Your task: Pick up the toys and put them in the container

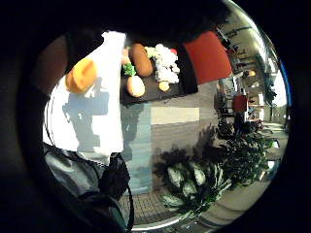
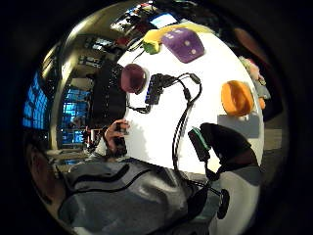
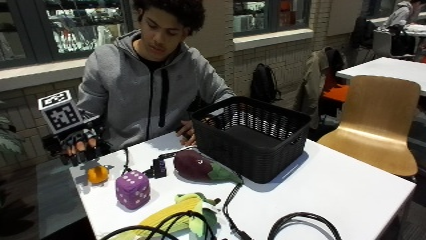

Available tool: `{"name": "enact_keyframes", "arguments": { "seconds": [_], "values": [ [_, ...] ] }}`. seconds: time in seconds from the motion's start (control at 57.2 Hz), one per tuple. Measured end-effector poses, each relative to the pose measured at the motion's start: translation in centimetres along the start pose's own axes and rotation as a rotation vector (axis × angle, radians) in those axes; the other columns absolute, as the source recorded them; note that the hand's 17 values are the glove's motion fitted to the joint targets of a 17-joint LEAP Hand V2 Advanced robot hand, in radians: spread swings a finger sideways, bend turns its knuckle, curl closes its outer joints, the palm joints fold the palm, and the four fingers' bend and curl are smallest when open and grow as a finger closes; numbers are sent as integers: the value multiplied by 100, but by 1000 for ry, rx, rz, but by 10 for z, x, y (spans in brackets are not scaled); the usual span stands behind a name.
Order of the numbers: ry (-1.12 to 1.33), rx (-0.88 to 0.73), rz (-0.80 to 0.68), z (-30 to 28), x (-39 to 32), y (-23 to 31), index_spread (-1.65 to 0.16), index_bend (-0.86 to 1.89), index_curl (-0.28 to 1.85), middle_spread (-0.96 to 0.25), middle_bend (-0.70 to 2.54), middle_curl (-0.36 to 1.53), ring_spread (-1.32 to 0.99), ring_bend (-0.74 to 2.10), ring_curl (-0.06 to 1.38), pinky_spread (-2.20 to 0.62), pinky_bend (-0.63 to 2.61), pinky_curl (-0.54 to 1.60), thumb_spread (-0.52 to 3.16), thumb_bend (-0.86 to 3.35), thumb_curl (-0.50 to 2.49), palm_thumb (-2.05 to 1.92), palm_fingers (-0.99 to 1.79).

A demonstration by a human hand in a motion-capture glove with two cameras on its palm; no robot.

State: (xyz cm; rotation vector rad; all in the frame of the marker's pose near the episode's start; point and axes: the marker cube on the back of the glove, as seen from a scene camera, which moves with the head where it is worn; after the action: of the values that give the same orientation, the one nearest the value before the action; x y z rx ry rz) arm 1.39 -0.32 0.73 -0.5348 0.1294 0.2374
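Note:
My gloved right hand (image 3: 76, 145) hangs above the white table's (image 3: 333, 190) far left corner, fingers relaxed and pointing down, holding nothing. Just below it lies a small orange toy (image 3: 98, 174) (image 1: 81, 75) (image 2: 237, 98). A purple die (image 3: 133, 189) (image 2: 185, 44) stands beside that. A plush eggplant (image 3: 200, 166) (image 2: 134, 77) lies against the black basket (image 3: 253, 135) (image 2: 108, 95). A yellow and green plush corn (image 3: 176, 212) (image 2: 156, 39) lies near the front edge. The person's bare left hand (image 3: 186, 135) rests by the basket.
Black cables (image 3: 299, 222) and a small black box (image 3: 158, 169) lie on the table among the toys. A wooden chair (image 3: 379, 125) stands at the right. Beside the table, a dark tray (image 1: 177, 90) holds several more plush toys.

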Motion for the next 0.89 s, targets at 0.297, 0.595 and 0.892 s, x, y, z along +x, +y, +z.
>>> {"name": "enact_keyframes", "arguments": {
  "seconds": [0.297, 0.595, 0.892],
  "values": [
    [15, -186, 51, 45, 27, -28, -28, 22, 42, 1, 15, 26, -12, 44, 23, -3, 75, 34, 134, 15, 25, 25, 1],
    [18, -79, -6, 57, 31, -40, -15, 68, 56, 4, 12, 22, -12, 32, 22, -3, 69, 33, 140, 17, 30, 37, 4],
    [123, 123, -124, 22, -2, -54, -11, 105, 67, 3, 21, 28, -14, 19, 22, -3, 48, 29, 159, 28, 32, 50, 14]
  ]
}}
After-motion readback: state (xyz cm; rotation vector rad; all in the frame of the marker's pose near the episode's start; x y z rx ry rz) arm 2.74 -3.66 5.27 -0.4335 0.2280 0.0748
